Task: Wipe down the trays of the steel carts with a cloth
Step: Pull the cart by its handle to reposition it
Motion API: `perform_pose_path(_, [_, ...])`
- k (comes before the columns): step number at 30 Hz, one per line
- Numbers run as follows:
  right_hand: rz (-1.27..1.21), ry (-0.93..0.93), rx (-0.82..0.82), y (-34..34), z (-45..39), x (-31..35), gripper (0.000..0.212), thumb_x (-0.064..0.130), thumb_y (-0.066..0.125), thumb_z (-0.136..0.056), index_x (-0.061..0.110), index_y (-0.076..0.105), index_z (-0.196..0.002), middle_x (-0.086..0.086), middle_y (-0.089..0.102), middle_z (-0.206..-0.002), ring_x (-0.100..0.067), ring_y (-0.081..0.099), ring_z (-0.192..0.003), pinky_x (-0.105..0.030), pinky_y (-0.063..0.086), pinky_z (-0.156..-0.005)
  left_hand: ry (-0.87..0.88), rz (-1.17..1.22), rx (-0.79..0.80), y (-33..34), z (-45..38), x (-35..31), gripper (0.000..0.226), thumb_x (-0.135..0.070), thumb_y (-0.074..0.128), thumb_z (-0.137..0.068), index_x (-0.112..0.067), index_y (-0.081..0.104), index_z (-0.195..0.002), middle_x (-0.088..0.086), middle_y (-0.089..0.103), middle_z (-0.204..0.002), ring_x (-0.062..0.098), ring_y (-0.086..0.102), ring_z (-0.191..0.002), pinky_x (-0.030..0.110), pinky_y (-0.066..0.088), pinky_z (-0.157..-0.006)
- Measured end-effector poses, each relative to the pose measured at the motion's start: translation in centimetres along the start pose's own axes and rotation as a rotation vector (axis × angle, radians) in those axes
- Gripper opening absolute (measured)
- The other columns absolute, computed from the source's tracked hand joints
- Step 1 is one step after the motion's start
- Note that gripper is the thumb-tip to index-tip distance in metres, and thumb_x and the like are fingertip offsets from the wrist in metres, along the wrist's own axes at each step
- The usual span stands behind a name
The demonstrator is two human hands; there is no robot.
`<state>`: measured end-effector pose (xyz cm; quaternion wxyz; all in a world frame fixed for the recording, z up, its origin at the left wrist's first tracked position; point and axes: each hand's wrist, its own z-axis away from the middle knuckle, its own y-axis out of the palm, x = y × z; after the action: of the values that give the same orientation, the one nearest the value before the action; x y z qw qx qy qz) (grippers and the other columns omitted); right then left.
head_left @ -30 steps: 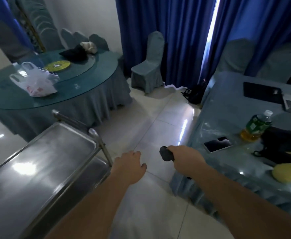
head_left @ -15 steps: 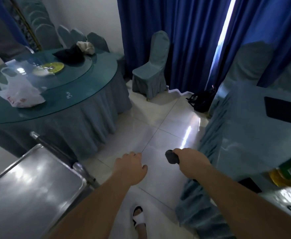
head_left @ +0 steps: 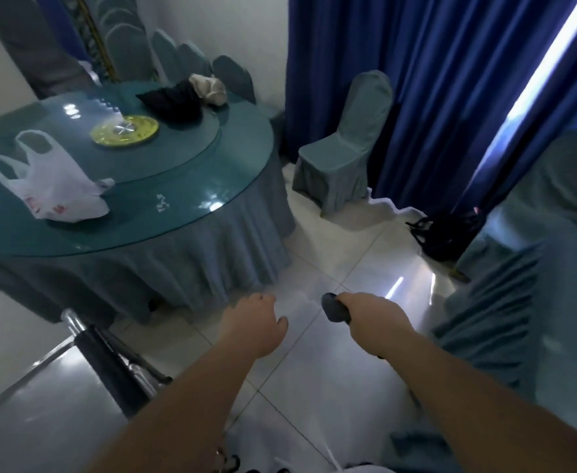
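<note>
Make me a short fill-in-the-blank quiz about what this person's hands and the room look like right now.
1. The right hand grips a dark ____.
2. The white plastic bag lies on the round ____ with the teal glass top.
3. The steel cart tray sits at the lower ____ of the view.
4. The left hand holds ____.

Missing words: cloth; table; left; nothing

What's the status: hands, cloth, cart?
Left hand loosely curled, empty. Right hand grips a dark object, possibly the cloth. Cart lower left, untouched. Nothing in the way.
</note>
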<state>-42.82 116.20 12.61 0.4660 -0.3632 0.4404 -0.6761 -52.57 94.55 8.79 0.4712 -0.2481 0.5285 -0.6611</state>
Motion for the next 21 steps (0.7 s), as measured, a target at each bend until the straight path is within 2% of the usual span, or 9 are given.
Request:
perform_pose_path(2, [0.03,-0.051,0.029,-1.3,-3.7,1.5,0.046,0.01,0.057,-0.096,0.029,0.05,-0.137,0.0,0.064,-0.112,-0.023,0.066,-0.093,-0.038,0.06,-0.08,-0.058,0.006,-0.008,-0.5,-1.8,1.6,0.059,-0.057,0.04,-0.101,-0.024,0.047,-0.15,0.003,0.055,-0.147,0.027,0.054,-0.131,0.046,0.043,-0.105])
perform_pose_path(5, [0.08,-0.155,0.039,-2.7,-9.8,3.5,0.041,0.014,0.059,-0.098,0.028,0.053,-0.137,-0.002,0.066,-0.114,-0.025,0.067,-0.099,-0.039,0.059,-0.088,-0.153,0.027,-0.018,-1.0,-4.7,3.8,0.058,-0.057,0.039,-0.101,-0.023,0.049,-0.147,0.004,0.055,-0.144,0.028,0.054,-0.13,0.047,0.043,-0.104])
perform_pose_path(7, [0.107,-0.215,0.068,-3.6,-14.2,4.8,0.046,0.014,0.057,-0.099,0.029,0.051,-0.141,-0.003,0.065,-0.118,-0.027,0.066,-0.102,-0.037,0.057,-0.085,-0.219,0.06,-0.033,-1.7,-6.8,5.3,0.055,-0.057,0.039,-0.101,-0.022,0.051,-0.142,0.005,0.056,-0.141,0.03,0.054,-0.129,0.047,0.044,-0.103])
perform_pose_path(9, [0.14,-0.304,0.089,-4.6,-18.6,6.2,0.048,0.013,0.055,-0.098,0.031,0.049,-0.141,-0.001,0.061,-0.111,-0.026,0.063,-0.095,-0.037,0.052,-0.075,-0.29,0.084,-0.065,-2.6,-9.1,6.9,0.05,-0.055,0.041,-0.101,-0.022,0.053,-0.137,0.005,0.057,-0.137,0.031,0.055,-0.128,0.046,0.044,-0.102])
perform_pose_path(13, [0.206,-0.5,0.063,-7.6,-26.4,9.6,0.048,0.013,0.054,-0.095,0.035,0.049,-0.137,0.0,0.064,-0.117,-0.026,0.065,-0.097,-0.038,0.052,-0.073,-0.5,0.169,-0.113,-4.8,-12.3,9.6,0.046,-0.051,0.042,-0.101,-0.023,0.053,-0.135,0.005,0.058,-0.135,0.032,0.055,-0.126,0.047,0.044,-0.1])
perform_pose_path(19, [0.231,-0.841,0.046,-9.7,-33.5,18.3,0.044,0.017,0.049,-0.093,0.036,0.052,-0.132,0.002,0.066,-0.112,-0.023,0.061,-0.086,-0.035,0.046,-0.065,-0.86,0.32,-0.175,-6.3,-11.7,13.7,0.046,-0.053,0.041,-0.1,-0.023,0.056,-0.13,0.008,0.059,-0.132,0.035,0.057,-0.126,0.049,0.048,-0.102])
perform_pose_path(21, [0.245,-0.94,0.069,-9.5,-34.6,22.4,0.044,0.019,0.049,-0.092,0.038,0.051,-0.133,0.001,0.067,-0.115,-0.024,0.063,-0.091,-0.036,0.048,-0.069,-0.946,0.324,-0.188,-6.6,-10.4,15.9,0.046,-0.052,0.039,-0.1,-0.022,0.057,-0.13,0.007,0.059,-0.131,0.034,0.058,-0.125,0.048,0.05,-0.101])
